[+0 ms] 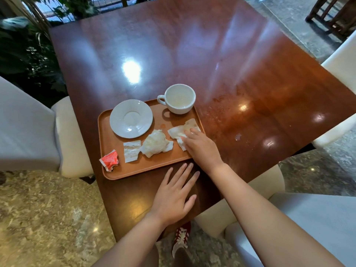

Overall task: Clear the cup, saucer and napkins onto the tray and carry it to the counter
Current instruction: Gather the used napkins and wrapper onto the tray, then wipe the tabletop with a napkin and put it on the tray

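On the wooden table (192,54), the brown tray (150,166) holds the white cup (179,99) at its far corner, the saucer (131,118) beside it, and crumpled napkins (157,143) and a red wrapper (109,159) nearer. The right hand (202,147) lies on one flattened napkin (179,132), fingers extended, gripping nothing. The left hand (173,197) rests flat and open on the table just beside the tray's near edge.

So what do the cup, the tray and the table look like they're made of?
The cup: likely glazed white ceramic, thick-walled with a soft sheen. The tray: probably matte brown plastic or laminate, with a moulded raised rim and no glare. The table: seemingly lacquered reddish wood or veneer, mirroring the lights sharply.
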A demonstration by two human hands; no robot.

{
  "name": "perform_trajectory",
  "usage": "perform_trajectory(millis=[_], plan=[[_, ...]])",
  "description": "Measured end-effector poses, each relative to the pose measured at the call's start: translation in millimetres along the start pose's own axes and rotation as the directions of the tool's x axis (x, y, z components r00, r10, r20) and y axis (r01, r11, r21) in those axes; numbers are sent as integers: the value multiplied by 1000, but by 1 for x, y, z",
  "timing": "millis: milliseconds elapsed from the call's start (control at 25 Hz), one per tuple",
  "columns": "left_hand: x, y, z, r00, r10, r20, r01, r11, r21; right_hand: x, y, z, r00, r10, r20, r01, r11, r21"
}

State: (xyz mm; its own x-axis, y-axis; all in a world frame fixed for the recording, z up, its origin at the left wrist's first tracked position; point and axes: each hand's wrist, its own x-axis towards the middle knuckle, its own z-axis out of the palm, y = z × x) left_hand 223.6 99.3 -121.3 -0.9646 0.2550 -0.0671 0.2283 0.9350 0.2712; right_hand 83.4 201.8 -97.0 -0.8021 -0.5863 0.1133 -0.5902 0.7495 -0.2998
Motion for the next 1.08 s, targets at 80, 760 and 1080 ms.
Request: perform_trajectory(millis=[80,760,1080], plan=[[0,0,-2,1000,-7,12,7,1000,-8,0,0,-5,998,29,-48,-24,994,103],[1,1,-2,998,-42,56,43,999,-19,-109,148,-61,892,443,-86,-451,886,-109],[1,2,-1,998,-42,50,43,999,-25,-111,141,-34,922,363,137,-346,929,-134]])
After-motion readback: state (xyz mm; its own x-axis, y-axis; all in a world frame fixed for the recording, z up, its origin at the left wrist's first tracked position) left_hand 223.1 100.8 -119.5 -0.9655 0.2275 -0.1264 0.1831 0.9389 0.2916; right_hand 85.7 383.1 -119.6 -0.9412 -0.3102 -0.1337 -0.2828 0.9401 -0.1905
